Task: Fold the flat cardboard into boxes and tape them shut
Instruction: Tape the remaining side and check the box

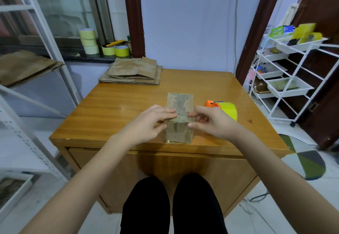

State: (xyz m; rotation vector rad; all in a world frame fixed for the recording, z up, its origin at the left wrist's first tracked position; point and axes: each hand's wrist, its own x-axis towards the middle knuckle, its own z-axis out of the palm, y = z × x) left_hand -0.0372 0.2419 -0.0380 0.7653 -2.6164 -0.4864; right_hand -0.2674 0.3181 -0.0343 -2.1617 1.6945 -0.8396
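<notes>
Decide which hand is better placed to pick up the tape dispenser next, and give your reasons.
The right hand. The tape dispenser sits just beyond it on the table, right of the box. The left hand would have to cross over the box.

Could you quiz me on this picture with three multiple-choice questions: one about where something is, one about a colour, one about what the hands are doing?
1. Where does the stack of flat cardboard lie?
A. On the table's far left corner
B. On the floor
C. In the white trolley

2. What colour is the tape on the dispenser beside the box?
A. Blue
B. Yellow
C. Red

3. What are the hands doing?
A. Both hang idle
B. One lifts the dispenser
C. Both hold the box

Answers: 1 A, the stack sits at the far left of the table. 2 B, a yellow roll on an orange holder. 3 C, the left hand and right hand grip the box from either side.
</notes>
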